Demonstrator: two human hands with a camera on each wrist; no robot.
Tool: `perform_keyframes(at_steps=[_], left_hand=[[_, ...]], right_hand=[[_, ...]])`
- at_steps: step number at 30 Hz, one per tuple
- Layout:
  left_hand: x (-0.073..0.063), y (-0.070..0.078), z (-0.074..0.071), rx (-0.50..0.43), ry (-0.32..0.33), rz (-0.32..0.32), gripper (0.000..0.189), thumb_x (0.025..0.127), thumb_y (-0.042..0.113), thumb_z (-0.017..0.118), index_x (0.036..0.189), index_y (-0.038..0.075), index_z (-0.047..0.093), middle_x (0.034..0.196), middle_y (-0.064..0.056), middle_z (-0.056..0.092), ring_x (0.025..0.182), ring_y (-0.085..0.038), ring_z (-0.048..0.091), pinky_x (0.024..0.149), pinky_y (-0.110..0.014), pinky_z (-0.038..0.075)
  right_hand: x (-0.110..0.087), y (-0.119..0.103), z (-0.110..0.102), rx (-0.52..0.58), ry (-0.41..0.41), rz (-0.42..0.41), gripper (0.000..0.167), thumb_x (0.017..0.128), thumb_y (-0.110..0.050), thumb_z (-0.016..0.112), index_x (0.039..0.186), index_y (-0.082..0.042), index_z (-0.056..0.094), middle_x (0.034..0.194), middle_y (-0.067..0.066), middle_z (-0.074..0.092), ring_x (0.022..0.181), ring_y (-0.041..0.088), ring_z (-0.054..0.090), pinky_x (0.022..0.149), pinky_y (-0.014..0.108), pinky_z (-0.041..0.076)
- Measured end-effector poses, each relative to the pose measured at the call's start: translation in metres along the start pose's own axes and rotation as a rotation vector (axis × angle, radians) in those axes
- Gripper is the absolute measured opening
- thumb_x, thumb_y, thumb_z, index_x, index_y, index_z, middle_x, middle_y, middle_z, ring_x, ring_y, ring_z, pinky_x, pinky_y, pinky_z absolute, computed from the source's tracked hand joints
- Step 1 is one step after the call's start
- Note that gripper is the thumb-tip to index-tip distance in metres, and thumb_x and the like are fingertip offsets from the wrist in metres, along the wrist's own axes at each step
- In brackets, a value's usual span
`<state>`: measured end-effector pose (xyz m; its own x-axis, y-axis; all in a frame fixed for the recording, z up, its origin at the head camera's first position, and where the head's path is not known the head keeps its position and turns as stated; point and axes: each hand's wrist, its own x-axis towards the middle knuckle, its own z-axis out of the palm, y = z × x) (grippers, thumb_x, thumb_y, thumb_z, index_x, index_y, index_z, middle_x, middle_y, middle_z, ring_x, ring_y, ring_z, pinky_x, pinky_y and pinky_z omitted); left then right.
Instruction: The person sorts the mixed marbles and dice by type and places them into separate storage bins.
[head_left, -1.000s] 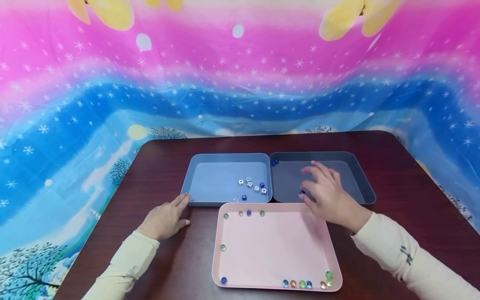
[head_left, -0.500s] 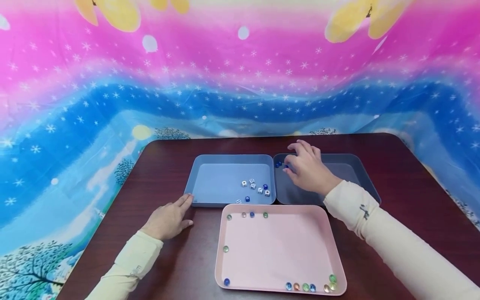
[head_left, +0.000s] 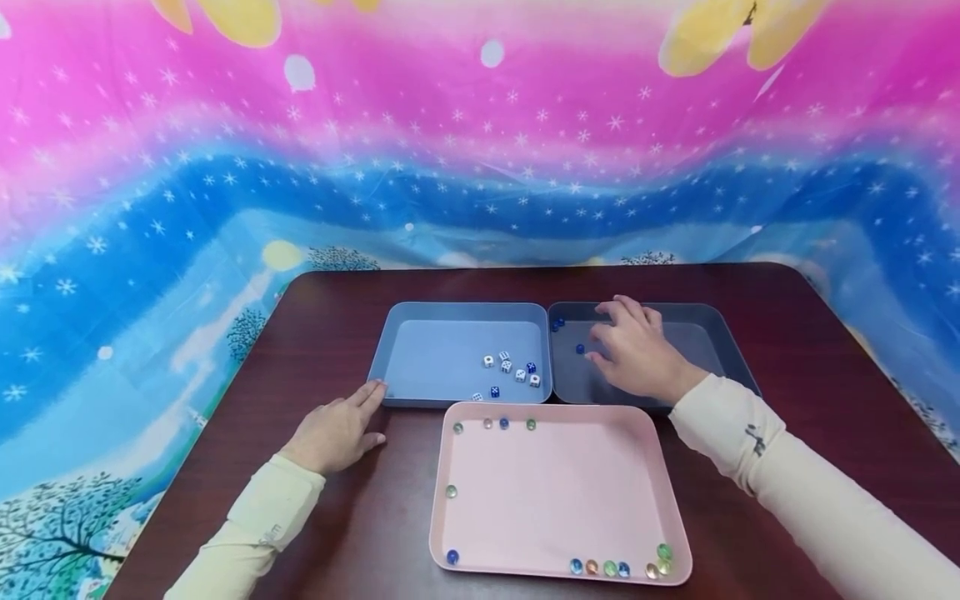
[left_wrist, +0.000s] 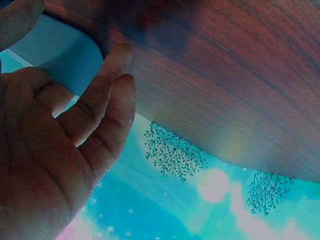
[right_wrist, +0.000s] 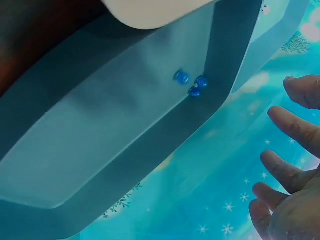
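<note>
My right hand (head_left: pixel 637 354) hovers over the dark grey tray (head_left: pixel 720 350), its fingers spread and holding nothing. Just left of its fingertips, a blue glass marble (head_left: pixel 580 349) lies on the tray floor. Two more blue marbles (head_left: pixel 558 323) sit together in the far left corner, and the right wrist view shows all three (right_wrist: pixel 182 77) near one end. My left hand (head_left: pixel 333 433) rests its extended fingers on the near left corner of the blue tray (head_left: pixel 457 313). In the left wrist view, its palm and loosely bent fingers (left_wrist: pixel 117 107) carry nothing.
Several white and blue dice (head_left: pixel 506 367) lie in the right part of the blue tray. A pink tray (head_left: pixel 555 492) stands nearest, with several coloured marbles (head_left: pixel 610 568) along its edges. All three trays stand close together on a dark wooden table (head_left: pixel 360 517). Behind hangs a patterned cloth (head_left: pixel 480 167).
My right hand carried a blue marble from near the pink tray toward the grey tray's left end, released it there and drew back a little rightward. The left hand stayed at the blue tray.
</note>
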<state>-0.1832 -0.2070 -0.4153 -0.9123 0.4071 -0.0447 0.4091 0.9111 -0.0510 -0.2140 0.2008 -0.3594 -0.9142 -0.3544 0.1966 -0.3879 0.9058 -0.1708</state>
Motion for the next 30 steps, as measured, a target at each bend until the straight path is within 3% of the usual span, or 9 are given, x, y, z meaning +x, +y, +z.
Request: perform_keyframes(at_steps=[5, 11, 18, 24, 30], left_hand=[[0.001, 0.001, 0.000, -0.001, -0.007, 0.004, 0.074, 0.084, 0.035, 0.071, 0.143, 0.003, 0.041, 0.146, -0.016, 0.047, 0.109, -0.038, 0.064, 0.089, -0.050, 0.053], [0.002, 0.001, -0.002, -0.004, -0.006, 0.011, 0.074, 0.084, 0.035, 0.071, 0.143, 0.002, 0.041, 0.146, -0.017, 0.046, 0.109, -0.039, 0.064, 0.089, -0.049, 0.053], [0.003, 0.001, -0.004, -0.008, -0.021, 0.010, 0.074, 0.085, 0.034, 0.070, 0.144, 0.002, 0.039, 0.147, -0.017, 0.045, 0.111, -0.039, 0.063, 0.090, -0.050, 0.053], [0.001, 0.002, -0.003, -0.015, -0.020, 0.008, 0.074, 0.084, 0.033, 0.071, 0.143, 0.002, 0.040, 0.147, -0.017, 0.046, 0.109, -0.039, 0.064, 0.087, -0.050, 0.054], [0.001, 0.002, -0.001, -0.015, -0.018, 0.003, 0.074, 0.084, 0.033, 0.071, 0.144, 0.002, 0.040, 0.147, -0.017, 0.045, 0.109, -0.038, 0.064, 0.087, -0.050, 0.054]], right_hand=[[-0.018, 0.000, -0.001, -0.027, -0.001, -0.052, 0.014, 0.084, -0.017, 0.070, 0.094, -0.008, 0.071, 0.133, 0.024, 0.051, 0.134, 0.048, 0.033, 0.099, 0.072, 0.027], [-0.058, -0.007, -0.004, -0.078, -0.005, -0.172, 0.008, 0.077, -0.013, 0.075, 0.078, -0.015, 0.067, 0.121, 0.017, 0.059, 0.126, 0.046, 0.045, 0.092, 0.068, 0.036], [-0.115, -0.018, 0.006, -0.127, -0.150, -0.340, 0.022, 0.070, -0.017, 0.078, 0.061, -0.024, 0.059, 0.102, 0.007, 0.061, 0.113, 0.043, 0.053, 0.084, 0.064, 0.041], [-0.138, -0.024, 0.018, -0.097, -0.371, -0.319, 0.027, 0.065, -0.011, 0.078, 0.054, -0.025, 0.058, 0.098, 0.004, 0.057, 0.116, 0.043, 0.051, 0.089, 0.066, 0.039], [-0.141, -0.028, 0.023, -0.111, -0.400, -0.303, 0.032, 0.060, -0.002, 0.074, 0.049, -0.025, 0.056, 0.097, 0.006, 0.058, 0.116, 0.042, 0.051, 0.092, 0.064, 0.038]])
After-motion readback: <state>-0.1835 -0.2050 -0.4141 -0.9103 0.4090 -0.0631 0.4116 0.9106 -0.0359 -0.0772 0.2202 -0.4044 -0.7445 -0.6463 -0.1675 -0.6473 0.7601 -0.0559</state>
